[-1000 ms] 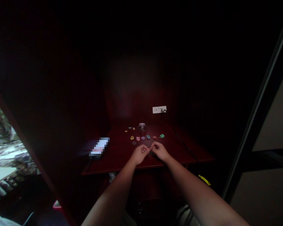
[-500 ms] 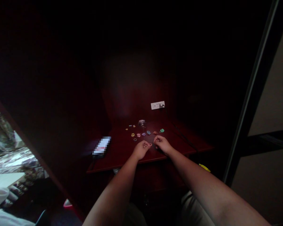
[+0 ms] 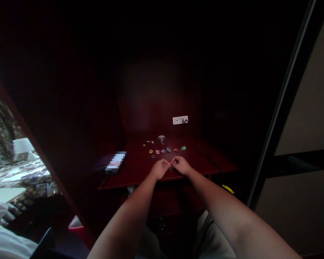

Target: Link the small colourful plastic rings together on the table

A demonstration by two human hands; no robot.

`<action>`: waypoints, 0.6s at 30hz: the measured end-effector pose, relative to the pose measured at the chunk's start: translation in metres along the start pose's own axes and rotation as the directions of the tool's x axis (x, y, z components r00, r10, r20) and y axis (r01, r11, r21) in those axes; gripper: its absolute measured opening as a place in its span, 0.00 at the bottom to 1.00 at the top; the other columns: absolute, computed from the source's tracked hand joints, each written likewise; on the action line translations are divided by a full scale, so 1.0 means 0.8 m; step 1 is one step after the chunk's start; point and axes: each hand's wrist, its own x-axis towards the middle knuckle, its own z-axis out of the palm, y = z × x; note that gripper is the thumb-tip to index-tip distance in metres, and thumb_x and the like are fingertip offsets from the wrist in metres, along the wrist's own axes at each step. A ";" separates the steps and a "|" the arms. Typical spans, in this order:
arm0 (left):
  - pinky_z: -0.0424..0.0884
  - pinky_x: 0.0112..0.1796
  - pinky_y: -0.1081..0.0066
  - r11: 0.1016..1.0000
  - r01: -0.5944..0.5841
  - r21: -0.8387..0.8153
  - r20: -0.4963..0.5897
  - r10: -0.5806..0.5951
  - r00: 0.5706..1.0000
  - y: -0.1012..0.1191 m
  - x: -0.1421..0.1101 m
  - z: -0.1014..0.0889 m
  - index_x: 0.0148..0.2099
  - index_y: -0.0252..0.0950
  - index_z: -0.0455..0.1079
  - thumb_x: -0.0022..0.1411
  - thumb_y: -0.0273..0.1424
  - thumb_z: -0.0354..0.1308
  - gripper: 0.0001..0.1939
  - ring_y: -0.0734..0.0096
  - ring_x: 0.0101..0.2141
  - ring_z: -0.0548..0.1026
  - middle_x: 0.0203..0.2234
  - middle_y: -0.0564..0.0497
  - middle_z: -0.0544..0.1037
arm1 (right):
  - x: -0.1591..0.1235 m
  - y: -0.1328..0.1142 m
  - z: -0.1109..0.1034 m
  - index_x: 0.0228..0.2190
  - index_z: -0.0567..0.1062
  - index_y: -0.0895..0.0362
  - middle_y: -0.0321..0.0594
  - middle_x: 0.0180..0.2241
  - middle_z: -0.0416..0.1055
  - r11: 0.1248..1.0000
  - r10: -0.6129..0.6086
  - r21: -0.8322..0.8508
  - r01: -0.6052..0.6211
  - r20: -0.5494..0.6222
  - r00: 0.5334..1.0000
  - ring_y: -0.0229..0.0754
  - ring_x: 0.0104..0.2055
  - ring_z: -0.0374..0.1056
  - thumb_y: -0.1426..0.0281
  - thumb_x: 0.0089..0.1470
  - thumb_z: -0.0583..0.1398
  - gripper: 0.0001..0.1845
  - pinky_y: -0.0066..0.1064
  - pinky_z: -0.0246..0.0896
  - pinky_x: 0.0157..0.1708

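Observation:
My left hand (image 3: pixel 160 169) and my right hand (image 3: pixel 181 166) meet above the front of the dark red desk (image 3: pixel 140 176), fingertips pinched together. Between them is a small pink hair tie (image 3: pixel 170 164), mostly covered by the fingers. Beyond the hands lies a row of little coloured bunches of hair ties: yellow (image 3: pixel 151 151), pink (image 3: pixel 157 152), purple (image 3: pixel 163 151), blue (image 3: pixel 169 149), red (image 3: pixel 175 150) and green (image 3: pixel 183 148). A single dark ring (image 3: pixel 153 156) lies in front of the row, left of my hands.
A clear lidded jar (image 3: pixel 161 140) stands behind the row, with several loose bands (image 3: pixel 148 141) to its left. A phone (image 3: pixel 116 161) with a blurred screen rests at the desk's left. A black cord (image 3: pixel 205 153) runs from the wall socket (image 3: pixel 180 120) over the right side.
My right hand has come in to meet the left, and its fingers now pinch the pink hair tie too. Earlier only my left hand held it. The view has shifted slightly.

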 end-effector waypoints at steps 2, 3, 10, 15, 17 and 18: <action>0.62 0.27 0.76 1.000 -0.002 0.014 -0.009 0.002 1.000 0.000 0.000 0.000 0.31 0.32 0.66 0.53 0.36 0.52 0.11 0.76 0.24 0.67 0.23 0.52 0.72 | 0.003 0.003 0.002 0.20 0.68 0.60 0.31 0.16 0.61 0.999 -0.004 -0.034 0.004 0.004 1.000 0.31 0.18 0.54 0.76 0.38 0.54 0.03 0.22 0.48 0.19; 0.62 0.27 0.76 1.000 -0.003 0.020 -0.015 0.003 1.000 0.000 -0.001 0.000 0.31 0.32 0.66 0.53 0.36 0.52 0.11 0.76 0.24 0.67 0.22 0.52 0.71 | 0.005 0.005 0.004 0.20 0.68 0.60 0.31 0.16 0.62 0.999 -0.006 -0.052 0.006 0.005 1.000 0.31 0.19 0.54 0.77 0.37 0.54 0.03 0.22 0.48 0.20; 0.60 0.26 0.76 0.999 -0.001 0.052 -0.053 0.003 0.999 0.002 -0.005 -0.001 0.30 0.34 0.66 0.53 0.37 0.51 0.11 0.76 0.23 0.66 0.22 0.52 0.71 | 0.020 0.010 0.007 0.18 0.67 0.59 0.33 0.18 0.65 0.983 -0.025 -0.183 0.028 0.016 1.000 0.32 0.21 0.57 0.77 0.39 0.55 0.04 0.23 0.50 0.23; 0.59 0.26 0.76 0.997 0.015 0.074 -0.048 -0.011 0.999 0.006 -0.007 -0.003 0.30 0.34 0.66 0.53 0.37 0.51 0.11 0.75 0.24 0.66 0.22 0.52 0.71 | 0.018 0.013 0.005 0.20 0.67 0.58 0.35 0.20 0.67 0.980 -0.022 -0.196 0.021 -0.003 1.000 0.34 0.24 0.59 0.76 0.43 0.54 0.04 0.24 0.52 0.26; 0.59 0.27 0.76 0.997 0.023 0.077 -0.042 -0.019 0.999 0.007 -0.007 -0.004 0.31 0.34 0.66 0.53 0.37 0.51 0.11 0.75 0.24 0.66 0.22 0.53 0.71 | 0.014 0.014 0.004 0.22 0.67 0.58 0.36 0.22 0.67 0.982 -0.016 -0.189 0.014 -0.008 1.000 0.34 0.25 0.60 0.75 0.44 0.54 0.03 0.24 0.53 0.27; 0.59 0.27 0.76 0.997 0.025 0.076 -0.039 -0.022 0.999 0.007 -0.008 -0.004 0.31 0.34 0.66 0.53 0.37 0.52 0.11 0.75 0.24 0.66 0.22 0.53 0.71 | 0.013 0.014 0.004 0.22 0.67 0.58 0.36 0.22 0.67 0.982 -0.013 -0.186 0.011 -0.011 1.000 0.35 0.26 0.60 0.75 0.44 0.54 0.03 0.25 0.53 0.28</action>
